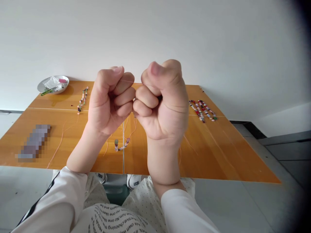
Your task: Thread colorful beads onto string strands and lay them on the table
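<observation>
My left hand [108, 100] and my right hand [167, 103] are raised side by side above the table, both closed into fists with the thumbs on top. A thin pinkish thread [127, 81] runs from one fist to the other, and each hand grips it. The knuckles of the two hands almost meet. Below them, a short strand of beads [120, 149] in pink, dark and green lies on the table in a curve. Pale orange cord spreads around that strand; the fists hide part of it.
The wooden table [233, 152] has seams across it. A beaded string [82, 101] lies at the left, and more bead strings [202, 110] at the right. A white plate [65, 89] with plastic bags and a green-handled tool stands far left. A blurred-out flat object [35, 142] lies near left.
</observation>
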Action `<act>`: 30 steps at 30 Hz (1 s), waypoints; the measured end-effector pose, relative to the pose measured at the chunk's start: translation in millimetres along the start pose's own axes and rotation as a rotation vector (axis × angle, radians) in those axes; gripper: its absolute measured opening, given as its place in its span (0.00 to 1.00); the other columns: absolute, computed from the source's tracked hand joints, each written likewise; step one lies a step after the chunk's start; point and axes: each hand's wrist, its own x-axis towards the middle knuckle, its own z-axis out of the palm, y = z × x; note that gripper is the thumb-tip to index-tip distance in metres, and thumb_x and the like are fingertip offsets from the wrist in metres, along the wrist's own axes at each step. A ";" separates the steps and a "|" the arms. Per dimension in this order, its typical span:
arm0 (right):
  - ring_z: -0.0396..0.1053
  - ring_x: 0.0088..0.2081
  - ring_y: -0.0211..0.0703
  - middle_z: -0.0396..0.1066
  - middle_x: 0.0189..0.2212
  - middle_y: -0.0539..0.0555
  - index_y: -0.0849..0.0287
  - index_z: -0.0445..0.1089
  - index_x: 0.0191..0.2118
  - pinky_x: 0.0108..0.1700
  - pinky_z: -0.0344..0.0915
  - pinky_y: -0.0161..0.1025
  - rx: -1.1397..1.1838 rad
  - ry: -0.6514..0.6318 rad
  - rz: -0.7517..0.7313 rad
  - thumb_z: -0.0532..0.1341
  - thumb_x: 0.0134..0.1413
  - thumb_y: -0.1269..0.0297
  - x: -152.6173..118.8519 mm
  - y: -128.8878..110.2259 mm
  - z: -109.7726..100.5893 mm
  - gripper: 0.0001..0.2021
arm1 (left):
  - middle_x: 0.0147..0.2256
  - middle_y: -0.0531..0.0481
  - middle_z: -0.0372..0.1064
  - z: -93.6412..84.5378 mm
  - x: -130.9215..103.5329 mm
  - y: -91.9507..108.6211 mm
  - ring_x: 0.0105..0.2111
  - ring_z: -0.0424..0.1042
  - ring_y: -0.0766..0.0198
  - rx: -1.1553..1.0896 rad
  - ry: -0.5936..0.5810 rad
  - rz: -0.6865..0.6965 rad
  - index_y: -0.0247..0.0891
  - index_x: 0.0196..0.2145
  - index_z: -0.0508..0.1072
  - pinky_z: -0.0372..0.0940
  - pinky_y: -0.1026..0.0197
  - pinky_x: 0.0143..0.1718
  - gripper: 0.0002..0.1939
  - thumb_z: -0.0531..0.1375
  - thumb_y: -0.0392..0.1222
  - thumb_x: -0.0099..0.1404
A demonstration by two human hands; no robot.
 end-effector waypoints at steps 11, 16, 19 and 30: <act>0.43 0.20 0.30 0.49 0.24 0.46 0.57 0.57 0.24 0.20 0.41 0.38 -0.633 0.103 -0.331 0.63 0.60 0.67 -1.4 -10.5 -19.0 0.16 | 0.27 0.50 0.52 -9.3 0.9 1.3 0.28 0.58 0.67 0.273 -0.060 0.441 0.39 0.21 0.62 0.59 0.65 0.20 0.17 0.58 0.37 0.68; 0.46 0.19 0.30 0.52 0.21 0.44 0.54 0.58 0.29 0.18 0.42 0.35 -0.677 -0.039 -0.085 0.67 0.57 0.56 2.4 -13.3 -41.1 0.17 | 0.31 0.49 0.52 -19.0 8.4 1.3 0.33 0.60 0.65 0.399 0.037 0.507 0.38 0.22 0.64 0.67 0.65 0.27 0.17 0.62 0.41 0.66; 0.43 0.19 0.32 0.46 0.18 0.41 0.53 0.58 0.35 0.20 0.40 0.35 -0.681 -0.087 -0.037 0.65 0.60 0.54 0.0 -14.5 -42.9 0.15 | 0.32 0.48 0.52 -23.0 10.9 0.1 0.33 0.60 0.64 0.416 0.030 0.489 0.38 0.22 0.64 0.67 0.66 0.27 0.17 0.63 0.43 0.65; 0.41 0.18 0.32 0.44 0.18 0.43 0.54 0.61 0.33 0.21 0.37 0.39 -0.789 0.015 -0.192 0.62 0.63 0.55 0.2 -15.5 -41.8 0.13 | 0.29 0.51 0.53 -11.6 8.4 5.0 0.24 0.61 0.69 0.140 0.025 0.447 0.38 0.22 0.62 0.63 0.65 0.23 0.17 0.53 0.36 0.71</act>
